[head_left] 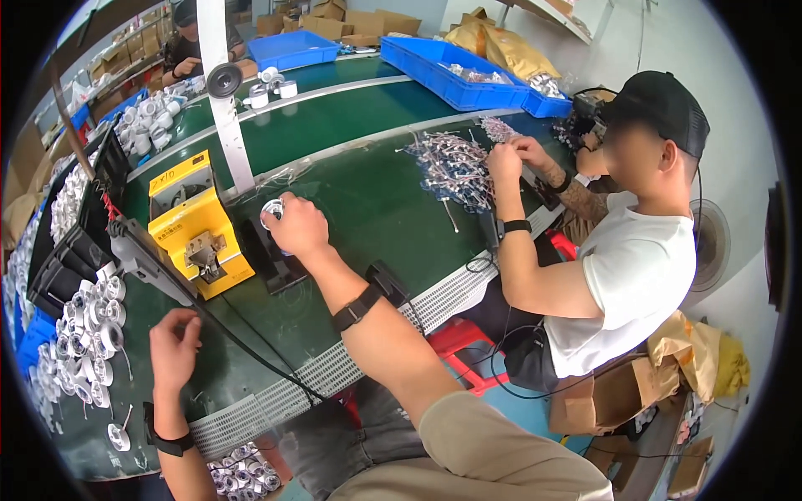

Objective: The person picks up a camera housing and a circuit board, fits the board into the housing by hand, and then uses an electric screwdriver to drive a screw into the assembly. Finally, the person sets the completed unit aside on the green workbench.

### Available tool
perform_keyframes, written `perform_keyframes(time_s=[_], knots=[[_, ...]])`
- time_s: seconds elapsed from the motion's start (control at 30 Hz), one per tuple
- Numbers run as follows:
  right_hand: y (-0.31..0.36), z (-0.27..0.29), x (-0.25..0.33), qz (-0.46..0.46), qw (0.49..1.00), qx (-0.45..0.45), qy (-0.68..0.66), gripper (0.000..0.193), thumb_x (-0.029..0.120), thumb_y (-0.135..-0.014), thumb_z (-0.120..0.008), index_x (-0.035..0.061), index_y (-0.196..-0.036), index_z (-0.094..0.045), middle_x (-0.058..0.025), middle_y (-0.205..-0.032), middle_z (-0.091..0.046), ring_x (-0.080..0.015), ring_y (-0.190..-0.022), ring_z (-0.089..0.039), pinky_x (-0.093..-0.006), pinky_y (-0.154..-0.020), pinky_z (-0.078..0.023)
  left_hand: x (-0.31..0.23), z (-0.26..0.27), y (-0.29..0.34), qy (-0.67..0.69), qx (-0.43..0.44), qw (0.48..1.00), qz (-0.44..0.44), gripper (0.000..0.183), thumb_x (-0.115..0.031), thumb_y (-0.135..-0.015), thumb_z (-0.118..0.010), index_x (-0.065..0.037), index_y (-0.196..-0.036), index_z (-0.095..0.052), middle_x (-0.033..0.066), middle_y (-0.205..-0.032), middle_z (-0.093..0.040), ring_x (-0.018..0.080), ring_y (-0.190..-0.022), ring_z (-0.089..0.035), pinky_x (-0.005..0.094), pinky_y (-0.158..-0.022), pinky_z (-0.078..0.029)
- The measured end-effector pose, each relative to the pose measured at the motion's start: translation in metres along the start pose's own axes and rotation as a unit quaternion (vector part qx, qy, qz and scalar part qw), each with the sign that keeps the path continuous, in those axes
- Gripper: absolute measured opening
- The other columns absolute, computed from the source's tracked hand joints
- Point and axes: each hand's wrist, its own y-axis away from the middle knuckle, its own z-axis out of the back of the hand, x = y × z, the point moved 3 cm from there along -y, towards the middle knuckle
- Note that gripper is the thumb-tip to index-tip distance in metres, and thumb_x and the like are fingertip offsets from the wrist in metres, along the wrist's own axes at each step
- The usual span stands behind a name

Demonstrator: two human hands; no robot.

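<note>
My right hand is closed round a small round white housing with a metallic-looking inside. It holds the part over a black fixture on the green table; whether the part rests on the fixture is hidden by my fingers. My left hand hovers near the table's front edge, fingers loosely curled, with nothing visible in it. A yellow machine with a metal mechanism stands beyond it. Left of that hand lies a heap of white round parts with wires, and one single part sits apart.
A grey electric driver and its black cable cross before the yellow machine. A white post rises behind. To the right, a co-worker handles a pile of wired parts. Blue bins stand farther back; black crates are at left.
</note>
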Motion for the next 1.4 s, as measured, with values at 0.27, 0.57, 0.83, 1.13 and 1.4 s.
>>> perform_keyframes(time_s=[0.27, 0.57, 0.83, 1.13, 1.4], knots=[[0.013, 0.029, 0.054, 0.168, 0.915, 0.034, -0.366, 0.040, 0.014, -0.076, -0.076, 0.0007, -0.111, -0.061, -0.0165, -0.096, -0.068, -0.0230, -0.086, -0.066, -0.0335, -0.076, -0.051, 0.007, -0.010, 0.001, 0.215, 0.131, 0.968, 0.023, 0.024, -0.015, -0.097, -0.052, 0.005, -0.109, -0.058, 0.0132, -0.095, -0.065, 0.0148, -0.067, -0.064, 0.0246, -0.059, -0.053], [0.076, 0.009, 0.098, 0.310, 0.830, 0.389, -0.252, 0.040, 0.024, -0.063, -0.081, -0.0005, -0.090, -0.065, -0.0126, -0.082, -0.070, -0.0249, -0.075, -0.068, -0.0326, -0.069, -0.051, -0.006, -0.019, 0.014, 0.494, 0.175, 0.850, 0.052, 0.050, -0.036, -0.102, -0.040, 0.007, -0.128, -0.041, 0.0225, -0.107, -0.062, 0.0316, -0.079, -0.068, 0.0381, -0.070, -0.060], [0.076, 0.023, 0.108, 0.308, 0.816, 0.398, -0.283, 0.026, 0.016, -0.076, -0.067, 0.0002, -0.097, -0.066, -0.0113, -0.079, -0.070, -0.0168, -0.066, -0.067, -0.0296, -0.061, -0.051, 0.000, 0.005, 0.019, 0.501, 0.118, 0.856, 0.050, 0.062, -0.037, -0.091, -0.060, 0.004, -0.133, -0.043, 0.0138, -0.115, -0.061, 0.0240, -0.098, -0.063, 0.0370, -0.078, -0.054], [0.080, 0.022, 0.111, 0.196, 0.848, 0.408, -0.276, 0.028, 0.012, -0.078, -0.072, 0.0006, -0.104, -0.067, -0.0110, -0.076, -0.069, -0.0132, -0.065, -0.063, -0.0280, -0.063, -0.049, -0.015, 0.002, 0.012, 0.536, 0.177, 0.825, 0.033, 0.052, -0.038, -0.095, -0.055, 0.003, -0.128, -0.051, 0.0092, -0.116, -0.062, 0.0167, -0.098, -0.060, 0.0298, -0.081, -0.049], [0.095, 0.010, 0.116, 0.199, 0.904, 0.271, -0.264, 0.022, 0.012, -0.083, -0.071, -0.0012, -0.101, -0.070, -0.0089, -0.071, -0.068, -0.0093, -0.064, -0.062, -0.0248, -0.061, -0.049, -0.005, 0.008, 0.013, 0.583, 0.116, 0.802, 0.065, 0.049, -0.040, -0.098, -0.049, 0.000, -0.126, -0.053, 0.0055, -0.108, -0.064, 0.0134, -0.093, -0.060, 0.0281, -0.078, -0.049]])
